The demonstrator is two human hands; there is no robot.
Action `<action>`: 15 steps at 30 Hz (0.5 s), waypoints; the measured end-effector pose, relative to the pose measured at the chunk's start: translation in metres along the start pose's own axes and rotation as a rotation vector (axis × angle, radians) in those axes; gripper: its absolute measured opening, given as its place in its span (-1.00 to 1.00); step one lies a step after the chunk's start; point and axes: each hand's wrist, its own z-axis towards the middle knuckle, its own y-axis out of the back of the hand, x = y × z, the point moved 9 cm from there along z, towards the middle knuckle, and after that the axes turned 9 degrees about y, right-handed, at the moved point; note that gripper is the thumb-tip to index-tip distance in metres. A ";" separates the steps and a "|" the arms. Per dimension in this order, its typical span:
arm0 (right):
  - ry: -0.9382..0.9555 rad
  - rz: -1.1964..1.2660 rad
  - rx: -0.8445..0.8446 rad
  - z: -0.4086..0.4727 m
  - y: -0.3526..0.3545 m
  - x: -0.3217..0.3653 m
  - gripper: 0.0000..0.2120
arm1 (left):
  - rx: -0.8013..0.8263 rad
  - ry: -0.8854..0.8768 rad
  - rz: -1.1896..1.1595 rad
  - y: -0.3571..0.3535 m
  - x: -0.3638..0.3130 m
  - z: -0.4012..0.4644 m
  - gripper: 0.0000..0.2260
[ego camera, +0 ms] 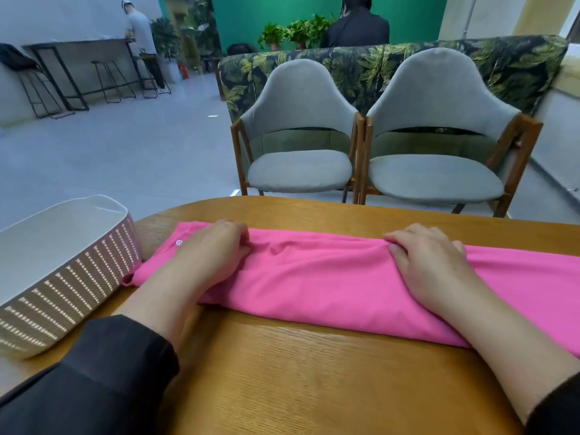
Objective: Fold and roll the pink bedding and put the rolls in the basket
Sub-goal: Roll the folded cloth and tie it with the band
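Matt pink cloth bedding [329, 277], glossy wood table [314, 372]

A: any readable text, labels, numbers?
B: none. pink bedding [329, 277] plain, one small white button, no print. basket [62, 277] only has a dotted weave pattern, no lettering.

Wooden table [282, 372] fills the foreground, grain running sideways. Just beyond its far edge, two grey cushioned chairs [299, 133] with wooden frames stand side by side, facing us. Behind them, a leaf-print sofa back [518, 64]. Potted plants [295, 34] sit against a green wall [251, 17]. Far left, a dark high table [78, 47] with bar stools [106, 80]; a person in a grey shirt [141, 32] stands there.
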 end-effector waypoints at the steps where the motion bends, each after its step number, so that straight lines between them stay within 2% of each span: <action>1: -0.006 -0.005 -0.005 0.000 0.000 0.000 -0.70 | -0.017 -0.004 0.000 0.004 0.003 0.003 -0.86; 4: 0.017 -0.024 -0.082 -0.001 0.009 0.004 -0.72 | -0.174 0.016 -0.128 0.036 0.011 0.008 -0.91; 7: 0.091 -0.005 -0.114 -0.006 0.013 0.015 -0.59 | -0.230 0.014 -0.127 0.048 0.010 0.018 -0.86; 11: 0.242 0.015 0.104 -0.009 -0.014 0.033 -0.53 | -0.163 0.020 -0.062 0.008 0.023 0.030 -0.76; 15: 0.245 -0.026 0.227 -0.009 -0.030 0.030 -0.47 | -0.260 0.079 -0.069 -0.003 0.031 0.018 -0.66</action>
